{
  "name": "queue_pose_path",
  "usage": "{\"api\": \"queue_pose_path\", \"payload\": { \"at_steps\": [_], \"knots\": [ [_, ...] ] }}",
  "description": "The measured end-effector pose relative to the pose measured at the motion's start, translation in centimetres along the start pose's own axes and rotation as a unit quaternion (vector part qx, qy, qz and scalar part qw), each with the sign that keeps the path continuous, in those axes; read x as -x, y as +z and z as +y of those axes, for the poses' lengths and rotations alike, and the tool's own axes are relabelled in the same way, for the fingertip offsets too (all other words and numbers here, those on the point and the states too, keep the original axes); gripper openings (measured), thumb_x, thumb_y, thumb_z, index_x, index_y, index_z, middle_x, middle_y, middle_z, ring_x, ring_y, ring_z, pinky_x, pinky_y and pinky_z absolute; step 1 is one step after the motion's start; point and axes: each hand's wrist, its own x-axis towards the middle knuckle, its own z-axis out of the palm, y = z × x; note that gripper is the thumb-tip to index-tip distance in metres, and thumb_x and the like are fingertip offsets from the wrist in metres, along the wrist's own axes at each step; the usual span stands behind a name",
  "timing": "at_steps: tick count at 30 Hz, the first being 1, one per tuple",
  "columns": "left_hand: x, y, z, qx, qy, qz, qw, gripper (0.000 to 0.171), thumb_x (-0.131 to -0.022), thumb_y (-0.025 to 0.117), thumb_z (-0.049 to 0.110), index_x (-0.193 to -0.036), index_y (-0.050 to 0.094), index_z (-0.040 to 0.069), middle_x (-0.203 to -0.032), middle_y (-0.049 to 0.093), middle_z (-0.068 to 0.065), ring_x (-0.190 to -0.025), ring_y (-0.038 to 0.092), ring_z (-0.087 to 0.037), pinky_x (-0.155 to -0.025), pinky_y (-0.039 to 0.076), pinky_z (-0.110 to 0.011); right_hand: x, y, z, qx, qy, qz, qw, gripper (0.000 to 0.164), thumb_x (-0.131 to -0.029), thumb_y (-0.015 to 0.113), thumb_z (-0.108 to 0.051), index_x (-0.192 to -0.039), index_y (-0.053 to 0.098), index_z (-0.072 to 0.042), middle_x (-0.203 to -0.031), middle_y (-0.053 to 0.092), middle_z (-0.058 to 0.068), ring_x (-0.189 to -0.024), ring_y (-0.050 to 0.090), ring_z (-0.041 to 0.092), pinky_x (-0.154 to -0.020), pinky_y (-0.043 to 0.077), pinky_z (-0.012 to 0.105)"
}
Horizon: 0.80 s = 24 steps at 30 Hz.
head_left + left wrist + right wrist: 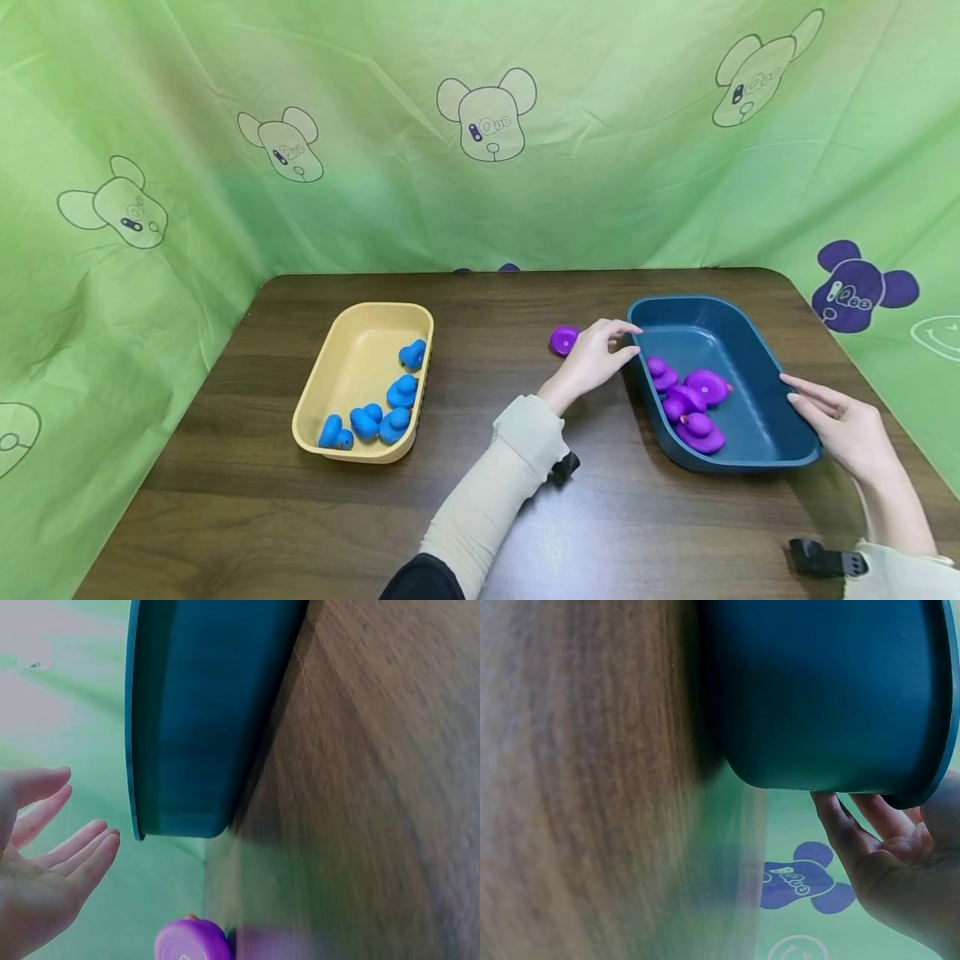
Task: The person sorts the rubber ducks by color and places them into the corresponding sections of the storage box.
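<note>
In the head view, a dark blue bin (757,417) stands on the right of the table with several purple toy ducks (701,429) inside, mostly along its left side. My left hand (596,358) is at the bin's left rim, thumb and fingers spread; the left wrist view shows a gap between its fingertips and the bin. At the right rim is my right hand (851,429), fairly straight fingers touching the bin's outside. One more purple duck (564,340) lies on the table just beyond my left hand, its flat base showing.
A yellow bin (311,408) holding several blue toy ducks (365,422) stands on the left of the brown wooden table (247,500). Green cloth (375,208) with printed bear heads hangs behind the table and down its sides.
</note>
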Motion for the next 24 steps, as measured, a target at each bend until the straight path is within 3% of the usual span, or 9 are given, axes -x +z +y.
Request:
{"api": "queue_pose_path", "payload": {
  "at_steps": [7,17,24],
  "knots": [
    [0.2,-0.7,-0.5,-0.002,0.016,0.014,0.9998,0.026,-0.085,0.060,0.015,-0.110,0.061,0.011,-0.110,0.056,-0.005,-0.099,0.055,-0.014,-0.082,0.039,-0.011,-0.5,-0.1,1.2,-0.001,-0.002,0.000,1.000,0.042,-0.086,0.055,-0.036,-0.126,0.051,-0.025,-0.085,0.054,-0.035,-0.075,0.044,-0.024,-0.056,0.039,0.005],
    [0.5,-1.9,-1.3,-0.010,0.025,0.024,0.9993,0.026,-0.084,0.060,0.013,-0.109,0.060,0.008,-0.110,0.057,-0.009,-0.100,0.056,-0.019,-0.084,0.041,-0.016,1.6,0.0,-3.3,-0.021,-0.006,-0.001,1.000,0.033,-0.088,0.054,-0.028,-0.121,0.055,-0.029,-0.077,0.046,-0.042,-0.071,0.043,-0.025,-0.055,0.037,0.004],
    [0.6,-2.5,-1.9,-0.013,0.013,0.035,0.9992,0.026,-0.083,0.062,0.013,-0.108,0.061,0.008,-0.108,0.057,-0.010,-0.095,0.058,-0.022,-0.082,0.044,-0.022,1.5,-0.1,-3.3,-0.005,-0.011,-0.003,1.000,0.034,-0.088,0.053,-0.029,-0.122,0.054,-0.029,-0.077,0.045,-0.042,-0.071,0.042,-0.025,-0.055,0.037,0.005]
  ]
}}
